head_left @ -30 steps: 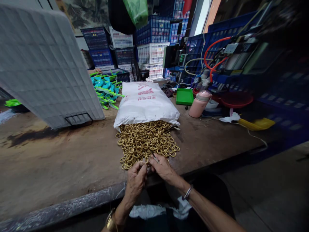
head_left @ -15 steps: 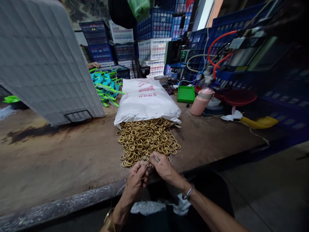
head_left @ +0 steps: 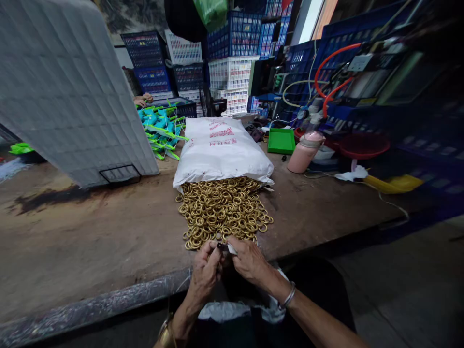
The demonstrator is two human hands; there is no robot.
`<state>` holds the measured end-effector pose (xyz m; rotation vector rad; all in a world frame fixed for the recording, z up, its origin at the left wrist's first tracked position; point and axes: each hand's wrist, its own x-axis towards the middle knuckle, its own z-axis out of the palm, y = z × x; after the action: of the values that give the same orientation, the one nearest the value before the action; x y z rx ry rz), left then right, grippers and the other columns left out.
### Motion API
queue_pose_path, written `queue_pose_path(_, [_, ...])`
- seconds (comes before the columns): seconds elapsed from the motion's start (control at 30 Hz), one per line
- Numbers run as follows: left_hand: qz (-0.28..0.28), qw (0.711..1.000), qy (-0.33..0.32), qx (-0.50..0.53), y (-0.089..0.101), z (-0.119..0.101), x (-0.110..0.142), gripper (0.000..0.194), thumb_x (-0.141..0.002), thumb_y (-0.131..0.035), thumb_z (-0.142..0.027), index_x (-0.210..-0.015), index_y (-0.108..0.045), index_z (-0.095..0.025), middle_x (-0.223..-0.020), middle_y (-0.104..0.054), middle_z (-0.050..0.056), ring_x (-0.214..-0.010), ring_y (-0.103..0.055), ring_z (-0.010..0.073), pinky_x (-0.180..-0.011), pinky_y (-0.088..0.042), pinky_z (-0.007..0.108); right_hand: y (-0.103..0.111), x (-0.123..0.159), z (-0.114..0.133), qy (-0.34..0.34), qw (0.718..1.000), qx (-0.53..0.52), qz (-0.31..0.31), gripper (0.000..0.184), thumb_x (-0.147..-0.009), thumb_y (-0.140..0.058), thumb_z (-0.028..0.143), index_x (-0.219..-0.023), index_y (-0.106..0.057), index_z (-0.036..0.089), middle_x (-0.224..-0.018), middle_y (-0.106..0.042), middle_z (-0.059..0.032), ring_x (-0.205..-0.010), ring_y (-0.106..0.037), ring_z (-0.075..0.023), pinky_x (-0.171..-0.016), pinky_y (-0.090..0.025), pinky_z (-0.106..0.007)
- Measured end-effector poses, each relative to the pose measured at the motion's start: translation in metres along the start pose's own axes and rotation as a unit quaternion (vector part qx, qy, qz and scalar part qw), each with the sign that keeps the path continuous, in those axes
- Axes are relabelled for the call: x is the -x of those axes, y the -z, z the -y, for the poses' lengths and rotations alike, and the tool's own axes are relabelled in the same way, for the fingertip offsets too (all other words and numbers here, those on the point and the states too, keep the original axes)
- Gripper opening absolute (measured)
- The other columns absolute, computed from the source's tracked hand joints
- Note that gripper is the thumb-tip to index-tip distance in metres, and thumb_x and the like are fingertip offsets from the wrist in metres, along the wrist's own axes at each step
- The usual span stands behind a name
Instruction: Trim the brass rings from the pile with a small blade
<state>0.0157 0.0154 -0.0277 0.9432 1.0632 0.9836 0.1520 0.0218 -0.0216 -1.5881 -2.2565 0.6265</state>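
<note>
A heap of brass-coloured rings (head_left: pixel 223 212) spills from the open mouth of a white sack (head_left: pixel 222 150) onto the brown workbench (head_left: pixel 90 241). Both hands meet at the bench's near edge, just in front of the heap. My left hand (head_left: pixel 206 271) is closed, its fingers pinched together against the right hand. My right hand (head_left: pixel 249 260) is closed round a small dark and silvery tool (head_left: pixel 225 248) whose tip shows between the two hands. What the left fingers pinch is too small to make out.
A large grey quilted panel (head_left: pixel 68 92) leans over the bench at the left. Green and turquoise plastic parts (head_left: pixel 161 128) lie behind it, with another person's hand (head_left: pixel 143 99) near them. A pink bottle (head_left: pixel 304 152), green tray (head_left: pixel 281 141), yellow scoop (head_left: pixel 393 183) and stacked crates (head_left: pixel 228 72) stand at the back and right.
Both hands have drawn slightly back from the ring heap toward the bench edge and come closer together. The view has shifted a little.
</note>
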Motion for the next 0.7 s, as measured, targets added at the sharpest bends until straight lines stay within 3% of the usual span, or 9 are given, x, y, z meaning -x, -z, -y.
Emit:
queue_pose_path(0.2, [0.002,1.000,0.017,-0.007,-0.002,-0.013,0.019,0.038,-0.070,-0.056,-0.052,-0.063,-0.042,-0.018,-0.046,-0.040,-0.009,-0.034,-0.030,0.0023,-0.034,-0.024,0.014,0.000,-0.001,-0.003,-0.040,0.999,0.021,0.026,0.024,-0.068,-0.038,0.008,-0.086,-0.050,0.017,-0.067,-0.056,-0.0017,-0.058,-0.045,-0.0125,-0.054,-0.022,-0.023])
queue_pose_path(0.33, [0.107,0.991,0.075,0.021,-0.005,-0.010,0.045,0.031,-0.074,-0.054,-0.048,-0.070,-0.047,-0.018,-0.051,-0.048,-0.006,-0.033,-0.034,0.0032,-0.031,-0.025,0.014,-0.009,-0.003,-0.016,-0.072,0.996,0.044,-0.003,0.020,-0.070,-0.039,0.008,-0.085,-0.050,0.016,-0.065,-0.056,-0.0019,-0.056,-0.044,-0.0120,-0.053,-0.022,-0.024])
queue_pose_path(0.43, [0.146,0.973,0.164,0.067,-0.007,0.016,0.052,0.031,-0.071,-0.057,-0.046,-0.069,-0.049,-0.016,-0.047,-0.047,-0.005,-0.031,-0.031,0.0030,-0.029,-0.022,0.014,-0.016,-0.005,-0.017,-0.063,0.997,0.040,-0.037,0.021,-0.070,-0.039,0.008,-0.085,-0.050,0.017,-0.067,-0.056,-0.0020,-0.058,-0.046,-0.0127,-0.055,-0.023,-0.024])
queue_pose_path(0.57, [0.086,0.942,0.311,0.091,-0.005,0.061,0.041,0.023,-0.065,-0.063,-0.034,-0.066,-0.051,-0.014,-0.048,-0.051,-0.003,-0.031,-0.034,0.0041,-0.029,-0.019,0.014,-0.023,-0.009,-0.007,-0.026,0.998,0.023,-0.044,0.025,-0.070,-0.040,0.008,-0.091,-0.049,0.017,-0.074,-0.059,-0.0029,-0.068,-0.052,-0.0146,-0.060,-0.027,-0.023])
queue_pose_path(0.7, [0.000,0.927,0.343,0.153,-0.003,0.089,0.026,0.016,-0.067,-0.063,-0.025,-0.068,-0.058,-0.010,-0.059,-0.058,0.004,-0.046,-0.050,0.0091,-0.039,-0.035,0.019,-0.030,-0.014,0.004,-0.047,0.995,0.077,-0.037,0.035,-0.073,-0.043,0.010,-0.106,-0.045,0.020,-0.084,-0.062,-0.0040,-0.076,-0.055,-0.0170,-0.065,-0.029,-0.025])
